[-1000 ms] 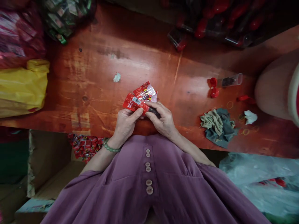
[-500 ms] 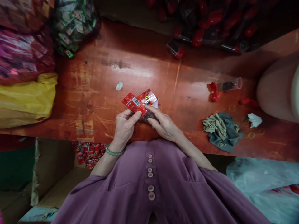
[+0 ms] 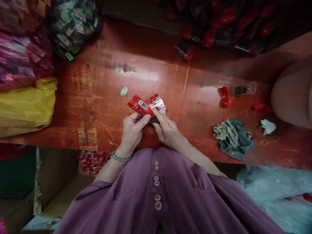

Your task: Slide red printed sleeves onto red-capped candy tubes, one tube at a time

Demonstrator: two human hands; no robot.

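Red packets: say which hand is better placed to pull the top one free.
Probably the right hand: its fingers lie over the top of the red packets, while the left hand grips them from below, steadying them.

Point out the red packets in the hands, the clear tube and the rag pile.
red packets (image 3: 140,105), head view, barcoded face.
clear tube (image 3: 245,88), head view, its middle.
rag pile (image 3: 230,135), head view, centre.

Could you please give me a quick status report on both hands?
Left hand and right hand both shut on red packets. Packets fanned above table. Nothing in the way.
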